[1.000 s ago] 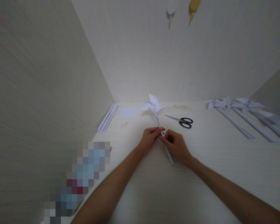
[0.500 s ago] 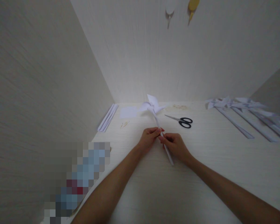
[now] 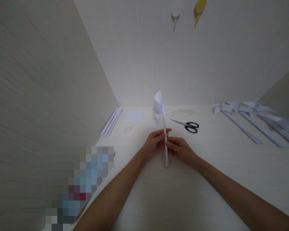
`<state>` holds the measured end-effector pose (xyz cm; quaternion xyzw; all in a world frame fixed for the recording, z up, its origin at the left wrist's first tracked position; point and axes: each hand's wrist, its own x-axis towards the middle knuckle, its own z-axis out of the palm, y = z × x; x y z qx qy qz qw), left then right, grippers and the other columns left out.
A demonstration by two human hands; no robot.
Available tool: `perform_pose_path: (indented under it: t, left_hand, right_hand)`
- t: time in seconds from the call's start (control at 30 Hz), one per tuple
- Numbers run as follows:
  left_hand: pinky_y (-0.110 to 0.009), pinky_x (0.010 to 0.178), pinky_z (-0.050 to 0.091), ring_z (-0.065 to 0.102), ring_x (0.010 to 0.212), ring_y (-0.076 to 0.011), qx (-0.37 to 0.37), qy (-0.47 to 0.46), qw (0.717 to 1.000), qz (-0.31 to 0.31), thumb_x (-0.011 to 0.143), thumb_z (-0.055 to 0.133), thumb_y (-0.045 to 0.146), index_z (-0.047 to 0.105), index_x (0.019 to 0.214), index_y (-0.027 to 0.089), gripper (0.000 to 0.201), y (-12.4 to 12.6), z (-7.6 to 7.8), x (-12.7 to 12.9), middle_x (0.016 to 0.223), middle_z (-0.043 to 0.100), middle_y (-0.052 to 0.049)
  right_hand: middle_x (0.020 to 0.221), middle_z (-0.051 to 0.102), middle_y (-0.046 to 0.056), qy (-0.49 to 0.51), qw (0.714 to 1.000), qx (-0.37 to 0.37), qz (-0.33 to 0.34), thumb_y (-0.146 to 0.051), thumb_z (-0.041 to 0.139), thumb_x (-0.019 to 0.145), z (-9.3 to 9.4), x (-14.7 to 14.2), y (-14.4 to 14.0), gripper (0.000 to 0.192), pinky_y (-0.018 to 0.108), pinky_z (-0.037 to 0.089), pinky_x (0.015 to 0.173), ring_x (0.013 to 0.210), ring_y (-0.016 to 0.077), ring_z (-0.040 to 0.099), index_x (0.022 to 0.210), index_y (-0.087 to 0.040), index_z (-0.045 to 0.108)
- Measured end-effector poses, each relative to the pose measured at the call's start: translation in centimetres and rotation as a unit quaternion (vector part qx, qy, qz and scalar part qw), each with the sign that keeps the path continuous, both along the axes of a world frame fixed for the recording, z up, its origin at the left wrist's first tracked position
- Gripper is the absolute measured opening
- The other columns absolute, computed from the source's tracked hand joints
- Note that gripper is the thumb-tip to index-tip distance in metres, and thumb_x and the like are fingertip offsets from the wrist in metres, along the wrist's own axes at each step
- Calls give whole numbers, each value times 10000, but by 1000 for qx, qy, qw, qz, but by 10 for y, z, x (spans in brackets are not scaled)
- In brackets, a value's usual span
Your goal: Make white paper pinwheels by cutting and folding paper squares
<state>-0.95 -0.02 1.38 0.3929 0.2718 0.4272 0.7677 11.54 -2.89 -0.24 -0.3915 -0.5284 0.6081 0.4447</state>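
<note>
A white paper pinwheel (image 3: 158, 106) stands almost upright before me, its vanes seen edge-on and turned to the left. Both hands grip its rolled paper stick. My left hand (image 3: 155, 142) pinches the stick from the left, around its middle. From the right, my right hand (image 3: 181, 149) closes on it slightly lower, and the stick's lower end sticks out below the fingers. Beyond the hands lie black-handled scissors (image 3: 186, 125) with their blades pointing left. A square of white paper (image 3: 132, 116) rests at the back left, with a few small pale sticks (image 3: 129, 129) in front of it.
Rolled paper sticks (image 3: 112, 122) lie along the left edge. Several paper pinwheels (image 3: 250, 118) are piled at the right. Small pale bits (image 3: 186, 111) are scattered near the back wall, where a white hook (image 3: 175, 12) and a yellow hook (image 3: 199, 8) hang. A blurred-out patch covers the lower left.
The pinwheel has turned in my hands: its vanes faced forward and now show edge-on to the left. Its stick has swung from slanted to nearly upright. Both hands still hold it.
</note>
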Motion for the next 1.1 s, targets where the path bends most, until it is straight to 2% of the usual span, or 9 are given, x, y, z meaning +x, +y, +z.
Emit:
perform_pose_path:
  t: [0.07, 0.23, 0.37, 0.57, 0.73, 0.93, 1.03, 1.1]
  left_hand:
    - [-180, 408, 312, 445, 482, -46, -4, 1, 1000, 1, 591, 676, 241, 640, 886, 130, 317, -1, 2, 0, 634, 509, 17]
    - [-196, 457, 355, 483, 541, -71, 13, 3, 1000, 0, 618, 659, 261, 638, 885, 123, 301, -1, 2, 1, 657, 541, -4]
    - [-205, 534, 383, 509, 573, -76, 27, -8, 1000, 4, 599, 676, 257, 652, 827, 111, 272, 0, -1, 2, 641, 565, -9]
    - [-218, 566, 379, 525, 545, -82, 9, 45, 999, 24, 546, 709, 247, 653, 814, 114, 304, 3, -6, 2, 604, 600, -16]
    - [-225, 554, 370, 512, 527, -81, 11, 51, 998, 44, 543, 708, 250, 650, 822, 105, 319, 2, -5, 3, 581, 588, -10]
    - [-211, 552, 370, 480, 528, -63, 11, 3, 999, 38, 608, 666, 257, 649, 827, 96, 273, 3, -5, 4, 588, 555, -2]
    - [-207, 505, 355, 462, 505, -59, 6, 7, 1000, 30, 629, 648, 267, 649, 775, 95, 226, 3, -5, 3, 607, 553, -8]
    - [-197, 466, 331, 451, 490, -54, 6, 16, 999, 31, 636, 643, 269, 647, 809, 105, 239, 3, -4, 2, 619, 554, -8]
  right_hand:
    - [508, 495, -40, 12, 1000, 1, 8, -349, 586, 679, -2, 0, 1, 206, 193, 298, 399, 407, 53, 411, 668, -146, 552]
    - [535, 528, -35, 16, 999, -1, -32, -305, 643, 621, -1, -1, 1, 190, 198, 280, 389, 394, 45, 392, 671, -147, 550]
    - [494, 495, -60, 15, 998, -8, -55, -259, 669, 578, 1, -3, 0, 182, 198, 277, 396, 397, 45, 383, 632, -155, 530]
    - [515, 501, -62, -9, 996, 8, -85, -189, 691, 523, 5, -5, -1, 192, 201, 302, 456, 463, 50, 419, 583, -149, 513]
    - [475, 461, -74, -27, 996, 14, -80, -209, 665, 562, 5, -5, -1, 161, 201, 280, 429, 427, 45, 385, 594, -150, 519]
    - [490, 478, -58, -21, 995, 2, -98, -286, 613, 635, 3, -4, -1, 160, 201, 261, 398, 399, 44, 371, 642, -146, 536]
    - [530, 511, -40, -28, 996, 6, -82, -277, 605, 642, 2, -3, -1, 150, 204, 261, 401, 407, 43, 370, 675, -138, 562]
    - [534, 513, -35, -29, 998, 9, -63, -277, 594, 649, 2, -3, -1, 147, 207, 261, 402, 406, 44, 367, 671, -135, 565]
